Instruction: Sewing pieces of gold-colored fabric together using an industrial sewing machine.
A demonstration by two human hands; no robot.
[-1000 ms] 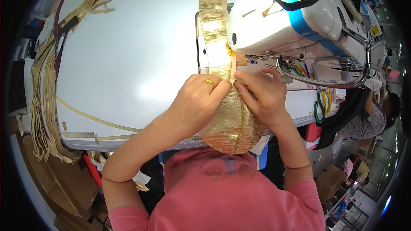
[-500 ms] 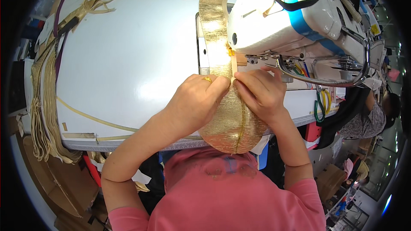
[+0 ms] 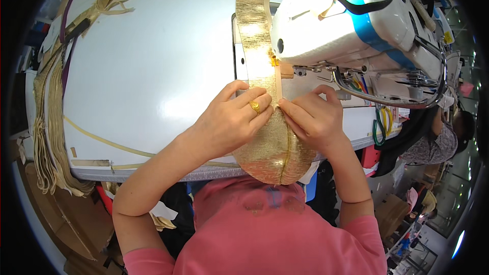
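Note:
A long gold metallic fabric piece (image 3: 270, 158) with a pale tape along its right edge runs beside the sewing machine head (image 3: 336, 30), its rounded end hanging over the table's front edge. My left hand (image 3: 234, 117), with a gold ring, has its fingers bent and pressed on the fabric just left of the seam, holding it. My right hand (image 3: 313, 117) grips the fabric at the seam, thumb and forefinger at the tape, other fingers curled. The two hands are close together below the machine's needle area, whose needle I cannot make out.
Bundles of beige strips (image 3: 48, 147) hang along the left of the white table (image 3: 142, 71). Coloured-handled tools (image 3: 379, 130) lie right of the machine, near a curved metal bar (image 3: 428, 102). Cardboard (image 3: 76, 224) is at lower left. Another person (image 3: 433, 145) works at far right.
My left hand's fingers have lifted and spread a little further up and left along the fabric. My right thumb and forefinger have shifted slightly down toward me.

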